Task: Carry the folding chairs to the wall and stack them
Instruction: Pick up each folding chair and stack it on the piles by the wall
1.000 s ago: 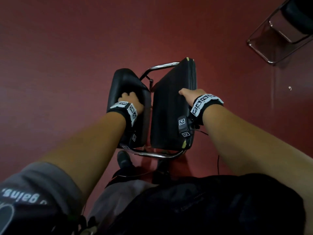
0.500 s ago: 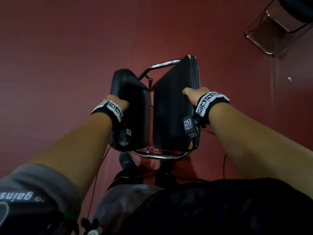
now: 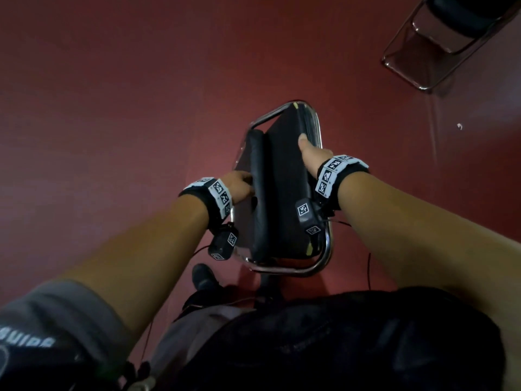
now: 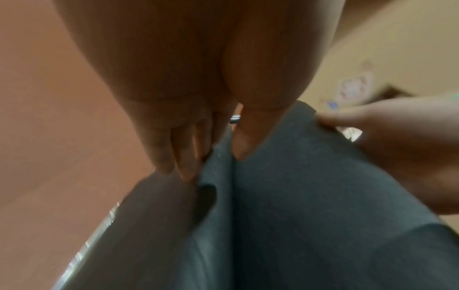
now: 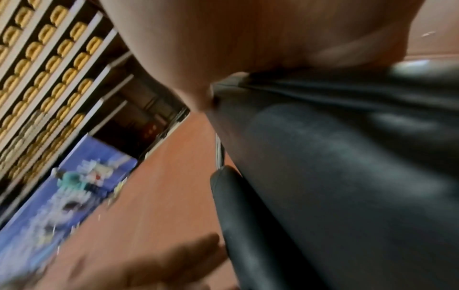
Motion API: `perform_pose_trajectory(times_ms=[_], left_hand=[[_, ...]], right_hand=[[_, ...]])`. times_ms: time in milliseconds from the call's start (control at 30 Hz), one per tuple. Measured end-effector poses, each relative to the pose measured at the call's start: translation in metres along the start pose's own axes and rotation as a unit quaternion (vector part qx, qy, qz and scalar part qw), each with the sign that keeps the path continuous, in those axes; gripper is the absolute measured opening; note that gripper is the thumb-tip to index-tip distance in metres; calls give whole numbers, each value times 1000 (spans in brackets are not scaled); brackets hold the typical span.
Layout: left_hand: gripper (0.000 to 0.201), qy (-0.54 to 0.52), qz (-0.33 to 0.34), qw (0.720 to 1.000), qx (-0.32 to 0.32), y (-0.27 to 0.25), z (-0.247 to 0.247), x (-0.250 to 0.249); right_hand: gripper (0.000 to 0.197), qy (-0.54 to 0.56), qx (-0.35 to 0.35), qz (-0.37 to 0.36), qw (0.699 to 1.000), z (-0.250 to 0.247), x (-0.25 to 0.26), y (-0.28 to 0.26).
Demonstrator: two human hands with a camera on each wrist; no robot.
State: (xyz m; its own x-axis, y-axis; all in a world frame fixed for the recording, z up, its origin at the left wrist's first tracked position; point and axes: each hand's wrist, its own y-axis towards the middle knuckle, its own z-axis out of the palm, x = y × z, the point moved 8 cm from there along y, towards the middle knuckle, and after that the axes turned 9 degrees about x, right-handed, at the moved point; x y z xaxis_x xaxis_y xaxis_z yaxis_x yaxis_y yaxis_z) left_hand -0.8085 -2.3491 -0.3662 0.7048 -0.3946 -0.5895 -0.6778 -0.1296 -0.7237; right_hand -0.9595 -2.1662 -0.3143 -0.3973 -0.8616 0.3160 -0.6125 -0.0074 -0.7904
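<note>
A black padded folding chair (image 3: 284, 193) with a chrome frame (image 3: 282, 270) stands upright in front of me, its backrest (image 3: 258, 193) folded close against the seat. My left hand (image 3: 239, 184) pinches the backrest (image 4: 216, 215): the fingers (image 4: 174, 153) lie on its outer face and the thumb sits in the gap beside the seat (image 4: 323, 215). My right hand (image 3: 310, 153) grips the seat's right edge, thumb on the seat's face. In the right wrist view the palm (image 5: 248, 39) presses the seat's edge (image 5: 347, 176); its fingers are hidden.
A second folding chair (image 3: 439, 38) stands unfolded at the top right on the red floor (image 3: 112, 108). My shoes (image 3: 203, 277) are just behind the held chair. A blue poster (image 5: 74, 186) and shelving lie off to one side.
The backrest and seat have closed from a wide gap to nearly flat. My left hand slid from the top of the backrest to its outer left face. The right hand kept its hold.
</note>
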Motion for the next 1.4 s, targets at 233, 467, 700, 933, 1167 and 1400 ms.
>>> perform_pose_trajectory(times_ms=[233, 467, 700, 933, 1167, 1400], left_hand=[[39, 205, 2, 979, -24, 15, -30, -64], [9, 313, 20, 949, -40, 18, -78, -135], [59, 267, 64, 959, -73, 44, -111, -158], [91, 314, 145, 934, -94, 112, -163, -174], [90, 429, 183, 882, -69, 163, -206, -195], [118, 528, 152, 832, 78, 212, -177, -241]], right_hand=[[96, -39, 29, 8, 999, -9, 16, 17], [104, -73, 27, 2, 997, -23, 30, 42], [103, -68, 7, -44, 997, -30, 74, 65], [101, -124, -9, -102, 987, -36, 161, 89], [96, -216, -62, -70, 972, -44, 225, 106], [61, -152, 12, -83, 985, -69, 201, 107]])
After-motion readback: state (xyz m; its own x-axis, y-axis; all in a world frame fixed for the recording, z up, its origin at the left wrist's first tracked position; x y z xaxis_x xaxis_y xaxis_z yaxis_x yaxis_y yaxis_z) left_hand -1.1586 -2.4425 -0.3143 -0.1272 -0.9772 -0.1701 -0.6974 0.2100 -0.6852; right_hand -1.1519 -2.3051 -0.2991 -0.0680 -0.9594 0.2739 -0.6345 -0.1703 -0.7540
